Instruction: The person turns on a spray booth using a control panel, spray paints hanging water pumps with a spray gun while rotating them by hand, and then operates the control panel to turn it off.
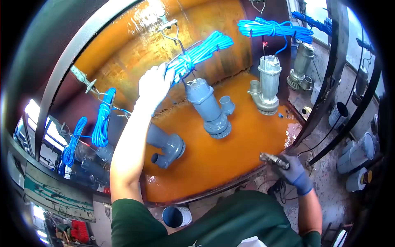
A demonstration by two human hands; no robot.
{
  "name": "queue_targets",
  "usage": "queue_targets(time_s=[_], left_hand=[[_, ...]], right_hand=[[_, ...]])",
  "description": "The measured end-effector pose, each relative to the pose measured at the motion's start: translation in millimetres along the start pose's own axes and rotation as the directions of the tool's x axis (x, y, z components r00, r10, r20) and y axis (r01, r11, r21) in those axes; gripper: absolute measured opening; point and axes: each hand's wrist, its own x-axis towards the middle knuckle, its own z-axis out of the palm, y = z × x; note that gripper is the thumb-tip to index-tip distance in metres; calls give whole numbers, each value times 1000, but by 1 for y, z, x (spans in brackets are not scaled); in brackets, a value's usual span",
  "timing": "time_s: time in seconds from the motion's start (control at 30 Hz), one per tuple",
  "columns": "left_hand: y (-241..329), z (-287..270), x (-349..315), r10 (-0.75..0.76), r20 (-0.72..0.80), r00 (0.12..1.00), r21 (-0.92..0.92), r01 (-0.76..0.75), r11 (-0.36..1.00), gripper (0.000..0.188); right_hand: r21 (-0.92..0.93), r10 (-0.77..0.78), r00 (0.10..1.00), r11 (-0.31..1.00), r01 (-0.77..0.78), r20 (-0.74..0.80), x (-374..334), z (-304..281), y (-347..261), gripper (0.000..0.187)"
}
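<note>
My left hand [155, 85], in a white glove, is closed on the near end of a coiled blue cable bundle [205, 49]. The bundle hangs from a metal hook [177, 40]. Beneath it a glossy blue-grey submersible pump [202, 99] hangs tilted, its side outlet [226, 105] facing right. Low on the right, my right hand [295, 172], in a grey-blue glove, is wrapped round a spray gun [275, 160]. The gun's metal front end points left, toward the pumps; the hand hides part of its body.
An orange-coated booth [230, 164] lies behind the pumps. A bare metal pump [269, 82] hangs right, a painted one [164, 144] left, both near blue cable coils. Dark frame bars [335, 53] cross the right. Buckets [356, 152] stand right; a paint can [177, 216] is below.
</note>
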Motion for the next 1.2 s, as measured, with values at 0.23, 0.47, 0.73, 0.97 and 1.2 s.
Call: queue_targets(time_s=[0.23, 0.47, 0.73, 0.97, 1.2], left_hand=[[-1, -2, 1, 4, 43, 999, 10, -4, 1000, 50], [-37, 13, 6, 41, 12, 999, -100, -39, 994, 46], [-50, 25, 20, -6, 86, 996, -276, 29, 961, 45], [-50, 39, 18, -28, 71, 997, -332, 50, 942, 46], [-12, 42, 11, -102, -39, 994, -299, 86, 950, 44]], right_hand=[[51, -268, 946, 958, 282, -181, 41, -65, -87, 34], [-58, -261, 950, 960, 275, 171, 68, -94, -123, 25], [2, -286, 958, 958, 287, -9, 76, -79, -121, 20], [48, -211, 954, 977, 206, 212, 70, -36, -64, 23], [32, 177, 926, 980, -198, 333, 1, 87, 204, 36]])
